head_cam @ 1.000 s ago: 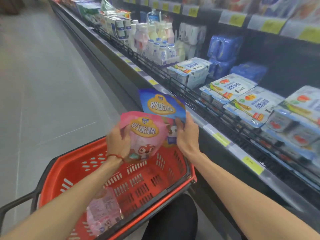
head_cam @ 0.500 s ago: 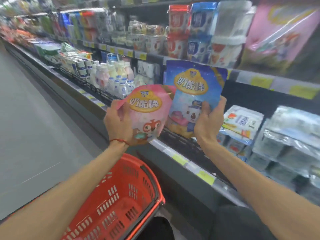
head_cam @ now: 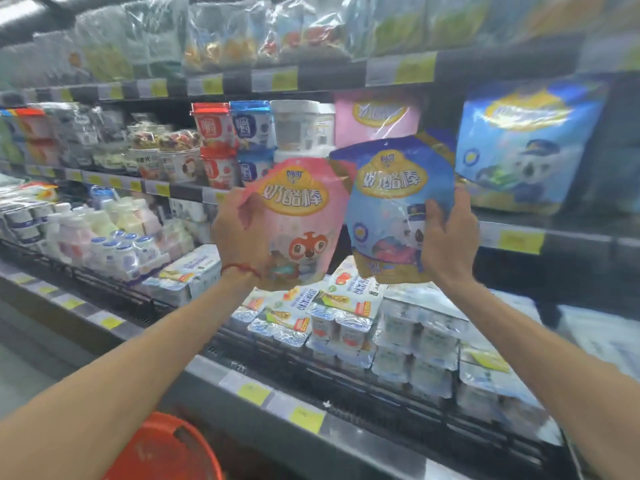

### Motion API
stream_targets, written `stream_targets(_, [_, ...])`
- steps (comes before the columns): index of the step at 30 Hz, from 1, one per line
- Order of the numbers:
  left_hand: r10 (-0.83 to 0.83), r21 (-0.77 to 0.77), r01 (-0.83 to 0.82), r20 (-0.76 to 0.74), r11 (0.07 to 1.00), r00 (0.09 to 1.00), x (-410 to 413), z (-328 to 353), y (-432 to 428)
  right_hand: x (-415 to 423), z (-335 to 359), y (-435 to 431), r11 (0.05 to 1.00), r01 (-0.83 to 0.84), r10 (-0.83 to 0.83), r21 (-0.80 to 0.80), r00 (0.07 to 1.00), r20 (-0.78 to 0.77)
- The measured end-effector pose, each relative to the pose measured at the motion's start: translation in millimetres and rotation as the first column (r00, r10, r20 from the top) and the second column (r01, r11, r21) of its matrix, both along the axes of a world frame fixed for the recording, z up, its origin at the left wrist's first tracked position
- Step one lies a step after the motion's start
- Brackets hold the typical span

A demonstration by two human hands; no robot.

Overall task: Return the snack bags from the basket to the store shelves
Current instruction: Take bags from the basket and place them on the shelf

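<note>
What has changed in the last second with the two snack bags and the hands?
Both bags rose from just above the basket to middle-shelf height: the left hand lifts the pink bag, the right hand the blue bag, now before the shelved pink bag and shelved blue bag. The basket has slid to the view's bottom edge. Both grips stayed; nothing was let go.

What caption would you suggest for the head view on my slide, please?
Left hand holds a pink snack bag, right hand a blue snack bag, before matching bags on the shelf.
</note>
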State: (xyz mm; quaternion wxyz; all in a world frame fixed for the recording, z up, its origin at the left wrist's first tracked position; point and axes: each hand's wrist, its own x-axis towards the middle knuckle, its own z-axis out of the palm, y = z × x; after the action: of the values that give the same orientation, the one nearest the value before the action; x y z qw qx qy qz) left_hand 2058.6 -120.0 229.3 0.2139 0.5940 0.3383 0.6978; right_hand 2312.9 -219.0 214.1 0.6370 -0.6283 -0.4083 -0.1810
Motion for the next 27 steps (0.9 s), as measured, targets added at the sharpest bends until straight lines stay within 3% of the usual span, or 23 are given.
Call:
stream_targets(14, [-0.044,-0.018,0.044,-0.022,0.999,0.999,105,52,7,36,18,-5,0.986,0.166,-0.166,-0.006,0.986,-0.022])
stream_targets(27, [-0.053,-0.045,0.053,-0.005,0.998,0.999,160,85,20,78,77,-13,0.867,0.497,-0.497,0.018,0.868,-0.019])
